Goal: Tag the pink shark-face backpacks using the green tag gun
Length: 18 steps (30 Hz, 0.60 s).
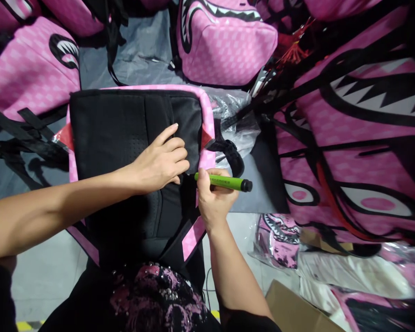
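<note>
A pink backpack point(207, 115) lies in front of me with its black padded back panel point(117, 129) facing up. My left hand point(161, 159) rests on that panel near its right edge, fingers curled and pressed flat on the fabric. My right hand point(212, 198) is closed around a green pen-like tool point(224, 182) with a black tip, held sideways at the backpack's right edge. A black strap loop point(233, 154) sticks out just beyond the tool.
Several pink backpacks with shark-mouth prints surround me: at the back point(224, 41), at the left point(27, 74) and a large pile at the right point(359, 138). Plastic bags point(235, 110) lie by the backpack. A cardboard box point(297, 309) sits at the lower right.
</note>
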Motion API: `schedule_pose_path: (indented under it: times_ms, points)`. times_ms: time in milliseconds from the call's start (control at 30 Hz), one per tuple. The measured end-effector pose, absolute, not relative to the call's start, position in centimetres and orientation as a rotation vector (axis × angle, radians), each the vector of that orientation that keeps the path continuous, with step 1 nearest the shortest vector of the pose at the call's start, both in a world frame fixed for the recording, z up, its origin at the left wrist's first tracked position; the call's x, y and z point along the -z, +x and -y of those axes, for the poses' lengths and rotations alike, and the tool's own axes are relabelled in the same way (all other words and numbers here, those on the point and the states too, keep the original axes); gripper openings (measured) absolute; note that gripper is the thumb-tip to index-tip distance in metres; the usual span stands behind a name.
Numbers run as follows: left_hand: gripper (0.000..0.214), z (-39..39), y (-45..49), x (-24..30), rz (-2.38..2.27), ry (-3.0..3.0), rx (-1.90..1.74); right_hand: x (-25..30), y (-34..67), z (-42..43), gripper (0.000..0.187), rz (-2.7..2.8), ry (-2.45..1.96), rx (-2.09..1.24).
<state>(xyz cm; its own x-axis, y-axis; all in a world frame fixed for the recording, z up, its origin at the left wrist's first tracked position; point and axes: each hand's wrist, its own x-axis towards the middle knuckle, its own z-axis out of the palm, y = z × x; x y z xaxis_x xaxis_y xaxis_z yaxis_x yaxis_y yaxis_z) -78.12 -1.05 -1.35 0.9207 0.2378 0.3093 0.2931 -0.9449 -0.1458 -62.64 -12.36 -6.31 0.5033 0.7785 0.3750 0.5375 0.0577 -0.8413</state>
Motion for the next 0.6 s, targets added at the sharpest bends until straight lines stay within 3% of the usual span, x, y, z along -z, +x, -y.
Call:
schedule_pose_path:
  times_ms: [600]
  points:
    - [0.026, 0.95, -78.04, 2.13, 0.4, -2.893, 0.458, 5.76, -63.32, 12.34, 0.022, 1.162, -1.635, -0.207]
